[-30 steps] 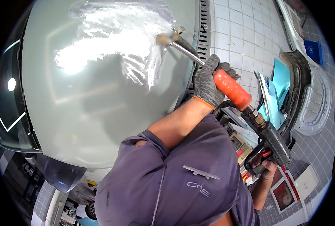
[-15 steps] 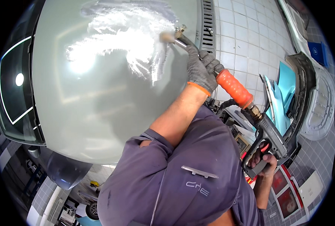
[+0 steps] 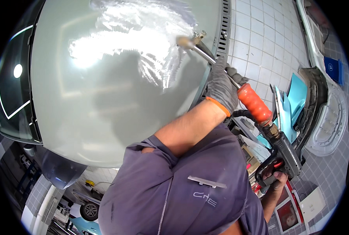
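Note:
My left hand [image 3: 222, 89], in a grey glove with an orange cuff, is closed round the metal rod of a long pistol-grip tool. The tool has an orange ribbed sleeve [image 3: 255, 103] and a black trigger handle. Around that handle, at lower right, my right hand [image 3: 277, 179] is closed. The tool's blurred tan tip [image 3: 185, 42] is at the right side of a pale grey-green car panel [image 3: 76, 133]; whether it touches cannot be told. A small metal fitting [image 3: 200, 36] sits beside the tip. White streaks [image 3: 108, 43] cover the panel's upper part.
A dark slotted strip [image 3: 223, 37] runs along the panel's right edge. Beyond lie white floor tiles [image 3: 247, 43]. Bright blue sheets [image 3: 296, 92] lean by a dark curved car part [image 3: 315, 100] at right. A dark car window [image 3: 15, 90] borders the panel's left side.
The whole view has shifted a little. My left hand, the rod and the orange sleeve have moved rightward and down in the picture. The tip has moved slightly right. Both hands keep their hold.

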A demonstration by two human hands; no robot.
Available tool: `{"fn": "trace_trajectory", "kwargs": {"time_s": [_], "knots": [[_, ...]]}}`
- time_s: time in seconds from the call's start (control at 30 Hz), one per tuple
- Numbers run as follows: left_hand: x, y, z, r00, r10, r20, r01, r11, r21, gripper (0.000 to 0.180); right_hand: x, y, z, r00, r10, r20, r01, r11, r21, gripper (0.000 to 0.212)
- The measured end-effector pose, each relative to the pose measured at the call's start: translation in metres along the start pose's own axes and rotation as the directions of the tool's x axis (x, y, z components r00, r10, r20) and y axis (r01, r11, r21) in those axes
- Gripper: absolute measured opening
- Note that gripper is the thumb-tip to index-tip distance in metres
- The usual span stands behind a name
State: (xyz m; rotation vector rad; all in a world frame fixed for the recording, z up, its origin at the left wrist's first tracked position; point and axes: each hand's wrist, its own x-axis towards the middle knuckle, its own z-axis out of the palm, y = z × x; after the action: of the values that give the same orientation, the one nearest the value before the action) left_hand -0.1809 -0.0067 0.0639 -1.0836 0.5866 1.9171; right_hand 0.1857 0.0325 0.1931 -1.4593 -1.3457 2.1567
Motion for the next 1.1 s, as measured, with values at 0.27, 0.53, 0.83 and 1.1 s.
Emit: {"fn": "trace_trajectory", "kwargs": {"time_s": [0.27,0.53,0.83,1.1], "knots": [[0.031,0.014,-0.039,0.516,-0.142,0.845,0.508,0.845,-0.168,0.046,0.000,-0.019,0.021,0.999,0.049,-0.013,-0.048,0.999,0.023,0.052],[-0.017,0.013,0.015,0.979,-0.143,-0.148,0.148,0.989,0.023,0.024,0.001,-0.030,0.032,0.997,0.077,-0.028,-0.077,0.997,0.025,0.052],[-0.015,-0.003,-0.030,0.923,-0.273,0.270,0.318,0.938,-0.141,0.037,0.000,-0.039,0.039,0.997,0.063,-0.039,-0.062,0.998,0.024,0.052],[-0.012,0.021,-0.010,0.971,-0.150,0.186,0.170,0.980,-0.100,0.033,0.002,-0.031,0.039,0.999,0.049,-0.009,-0.048,0.997,0.065,0.052]]}}
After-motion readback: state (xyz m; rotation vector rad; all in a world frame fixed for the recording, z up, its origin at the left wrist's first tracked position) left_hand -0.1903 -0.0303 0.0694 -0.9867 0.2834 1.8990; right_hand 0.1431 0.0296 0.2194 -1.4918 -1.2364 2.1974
